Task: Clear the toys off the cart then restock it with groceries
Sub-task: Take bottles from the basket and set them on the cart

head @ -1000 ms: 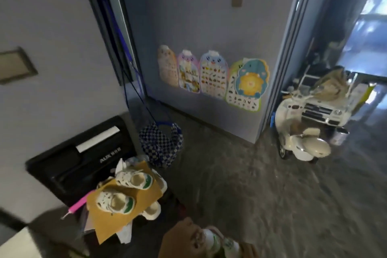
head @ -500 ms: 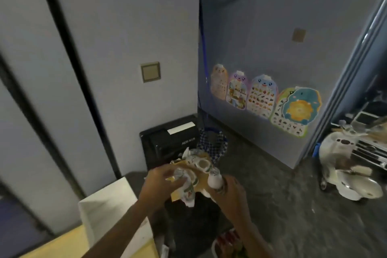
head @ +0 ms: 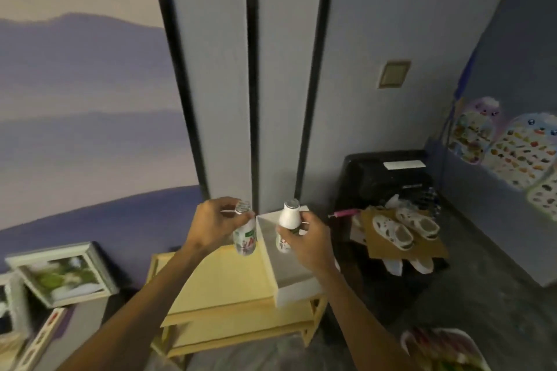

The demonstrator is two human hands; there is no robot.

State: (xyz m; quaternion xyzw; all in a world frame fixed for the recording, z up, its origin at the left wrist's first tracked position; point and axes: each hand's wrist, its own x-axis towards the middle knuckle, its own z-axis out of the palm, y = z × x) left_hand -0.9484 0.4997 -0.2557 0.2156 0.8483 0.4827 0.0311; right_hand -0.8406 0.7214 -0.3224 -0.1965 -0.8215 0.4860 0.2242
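Observation:
A pale yellow wooden cart with stacked shelves stands below my hands, against the wall. My left hand grips a small white drink bottle with a printed label above the cart's top. My right hand holds a second small white bottle upright over a white box that sits on the cart's right side. Both bottles have foil caps.
A black appliance stands right of the cart, with small white shoes on brown card in front of it. Framed pictures lean at the left. A bag of colourful packets lies at the bottom right. Picture posters hang on the right wall.
My view has swung left from the doorway and toy car to the yellow cart. Both hands, each with a bottle, have come up and out over the cart's top.

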